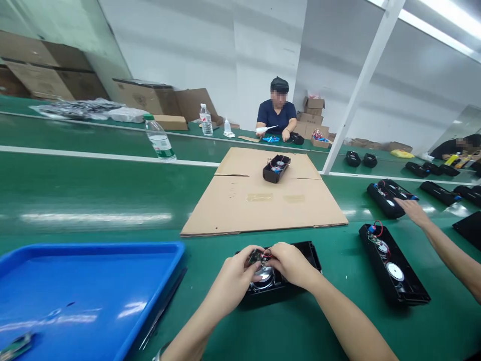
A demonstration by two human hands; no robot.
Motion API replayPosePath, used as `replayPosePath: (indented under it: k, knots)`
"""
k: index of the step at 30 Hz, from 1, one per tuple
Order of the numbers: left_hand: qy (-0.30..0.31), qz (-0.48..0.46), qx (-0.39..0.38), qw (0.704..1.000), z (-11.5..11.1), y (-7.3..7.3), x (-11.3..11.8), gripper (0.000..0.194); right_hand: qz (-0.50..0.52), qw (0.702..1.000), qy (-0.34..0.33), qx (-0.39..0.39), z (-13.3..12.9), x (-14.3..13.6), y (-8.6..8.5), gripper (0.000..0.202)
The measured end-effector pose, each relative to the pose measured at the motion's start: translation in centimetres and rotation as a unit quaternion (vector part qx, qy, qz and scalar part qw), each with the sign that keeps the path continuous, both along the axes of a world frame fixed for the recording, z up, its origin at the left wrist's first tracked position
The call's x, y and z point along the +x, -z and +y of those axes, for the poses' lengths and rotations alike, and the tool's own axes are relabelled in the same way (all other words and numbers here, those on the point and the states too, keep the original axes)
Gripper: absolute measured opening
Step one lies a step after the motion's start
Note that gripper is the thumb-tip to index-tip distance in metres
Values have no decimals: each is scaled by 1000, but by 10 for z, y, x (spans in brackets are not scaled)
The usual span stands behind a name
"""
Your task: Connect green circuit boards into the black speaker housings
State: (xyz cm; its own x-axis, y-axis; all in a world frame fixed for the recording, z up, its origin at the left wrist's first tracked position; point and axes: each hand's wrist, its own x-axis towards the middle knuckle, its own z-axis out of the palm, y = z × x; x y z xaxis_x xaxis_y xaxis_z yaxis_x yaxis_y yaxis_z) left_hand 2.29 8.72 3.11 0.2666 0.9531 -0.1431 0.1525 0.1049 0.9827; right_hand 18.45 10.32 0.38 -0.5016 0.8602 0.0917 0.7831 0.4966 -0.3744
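Observation:
A black speaker housing (310, 253) lies in front of me with a round metal speaker driver (264, 279) inside it. Over it, my left hand (235, 276) grips a small green circuit board (255, 256) between thumb and fingers. My right hand (291, 263) is closed beside the board, its thumb and fingers pinched at the red wire (267, 253). The two hands almost meet above the driver, and the fingers partly cover the wire ends. Most of the housing's left part is hidden behind my left hand.
A blue tray (93, 281) stands at left with a circuit board (17, 346) in it. Ahead, a cardboard sheet (240, 215) bears another speaker housing (277, 169). At right lies an open housing (394, 271); a co-worker's hand (411, 210) touches one beyond. Another person (276, 113) sits opposite.

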Motion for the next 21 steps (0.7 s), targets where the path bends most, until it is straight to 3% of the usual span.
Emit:
replayPosePath:
  k: [3, 7, 10, 13, 16, 21]
  knots:
    - [-8, 8, -3, 1000, 0, 1, 1, 20, -15, 1000, 9, 2, -1, -4, 0, 10]
    - [-1, 113, 47, 993, -1, 8, 3, 20, -30, 999, 36, -16, -2, -4, -3, 8]
    - [-15, 174, 65, 982, -2, 12, 1, 22, -43, 996, 54, -50, -4, 2, -10, 25]
    - [-20, 160, 35, 986, -1, 14, -3, 23, -115, 988, 65, -80, -9, 3, -14, 45]
    - [-8, 141, -8, 990, 1, 16, -6, 26, -183, 976, 79, -84, -12, -6, -15, 42]
    - [-8, 118, -69, 991, 3, 17, -3, 38, -188, 974, 81, -99, -16, -19, -13, 42]
